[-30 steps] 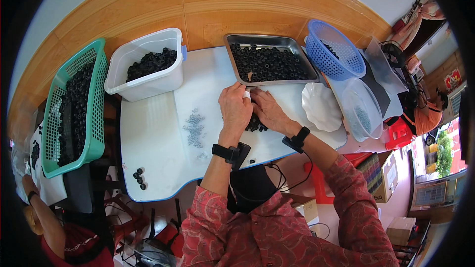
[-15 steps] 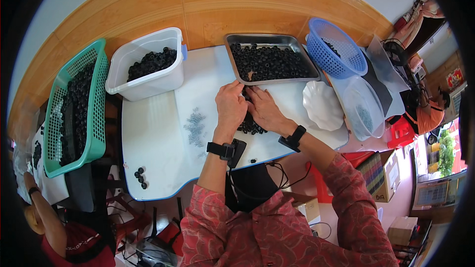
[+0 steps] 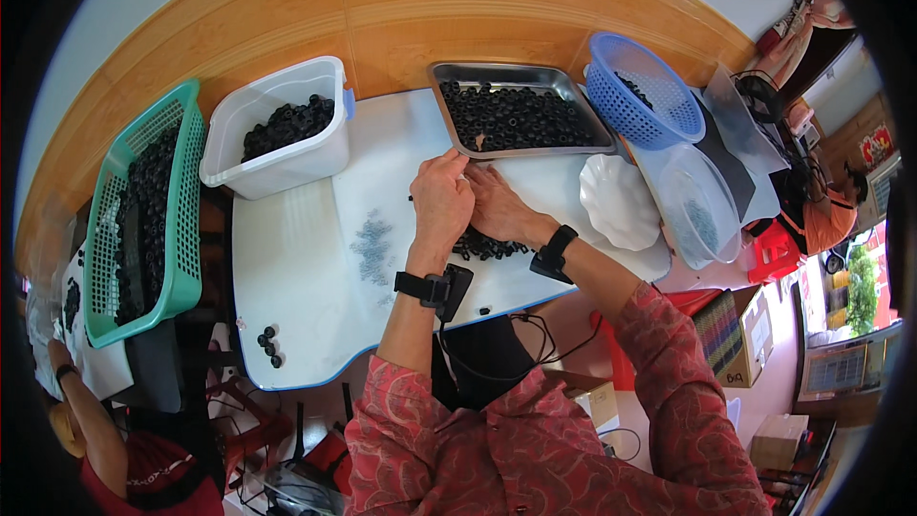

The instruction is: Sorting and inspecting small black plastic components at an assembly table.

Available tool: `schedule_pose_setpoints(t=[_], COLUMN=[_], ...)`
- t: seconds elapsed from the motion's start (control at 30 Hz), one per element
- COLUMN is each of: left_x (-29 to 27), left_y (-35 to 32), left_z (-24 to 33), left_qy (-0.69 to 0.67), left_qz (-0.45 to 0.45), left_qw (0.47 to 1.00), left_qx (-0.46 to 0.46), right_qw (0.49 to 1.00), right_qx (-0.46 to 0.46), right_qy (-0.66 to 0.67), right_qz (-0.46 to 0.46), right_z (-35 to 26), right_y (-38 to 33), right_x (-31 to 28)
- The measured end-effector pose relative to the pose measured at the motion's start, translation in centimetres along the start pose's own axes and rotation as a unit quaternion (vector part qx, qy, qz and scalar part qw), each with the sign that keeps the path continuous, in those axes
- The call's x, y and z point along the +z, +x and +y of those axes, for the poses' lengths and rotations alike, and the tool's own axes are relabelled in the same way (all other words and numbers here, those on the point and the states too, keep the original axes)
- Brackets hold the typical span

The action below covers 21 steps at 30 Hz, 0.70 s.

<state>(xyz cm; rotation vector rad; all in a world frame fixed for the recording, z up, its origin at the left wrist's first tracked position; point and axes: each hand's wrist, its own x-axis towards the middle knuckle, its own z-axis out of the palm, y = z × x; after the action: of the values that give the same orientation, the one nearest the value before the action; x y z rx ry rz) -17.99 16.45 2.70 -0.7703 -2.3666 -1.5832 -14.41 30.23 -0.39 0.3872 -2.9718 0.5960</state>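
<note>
My left hand (image 3: 442, 199) is closed, its fingers bent together just below the front rim of a metal tray (image 3: 554, 152). Against it, my right hand (image 3: 501, 204) brings its fingers in towards the left fingertips. Whatever they pinch between them is too small and covered to make out. A pile of small black ring-shaped parts (image 3: 489, 247) lies on the white table (image 3: 315, 325) under and below my right hand. More black rings (image 3: 521, 117) fill the tray. Left of my hands is a scatter of tiny clear pieces (image 3: 372, 241).
A white tub (image 3: 287, 164) and a green basket (image 3: 186, 229) of black parts stand at left. To the right are a scalloped white dish (image 3: 619, 203), a blue basket (image 3: 659, 119) and a clear tub (image 3: 726, 210). Several black rings (image 3: 270, 346) lie near the front-left edge. Another person's arm (image 3: 91, 411) is at far left.
My right hand has drawn its fingers up and in against my left hand, uncovering more of the black pile. The view has shifted slightly.
</note>
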Motion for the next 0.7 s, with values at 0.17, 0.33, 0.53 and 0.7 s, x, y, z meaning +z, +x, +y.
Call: schedule_pose_setpoints(t=[0.17,0.33,0.53,0.7], left_x=[-0.2,-0.4,0.1,-0.2], left_y=[-0.2,-0.2,-0.4,-0.8], left_z=[-0.3,-1.3,-2.3,-2.0], left_qy=[0.007,0.035,0.072,0.14], left_qz=[-0.011,-0.037,-0.014,-0.035], left_qw=[1.0,0.998,0.997,0.989], left_qx=[-0.01,-0.023,-0.003,-0.031], right_qw=[0.998,0.996,0.985,0.988], right_qx=[-0.057,-0.073,-0.032,0.122], right_qy=[0.015,-0.002,0.137,-0.024], right_qz=[0.001,-0.053,0.104,0.09], right_z=[-0.4,-1.6,-3.3,-2.3], right_y=[0.1,-0.7,-4.0,-7.5], right_x=[0.1,-1.9,-5.7,-6.9])
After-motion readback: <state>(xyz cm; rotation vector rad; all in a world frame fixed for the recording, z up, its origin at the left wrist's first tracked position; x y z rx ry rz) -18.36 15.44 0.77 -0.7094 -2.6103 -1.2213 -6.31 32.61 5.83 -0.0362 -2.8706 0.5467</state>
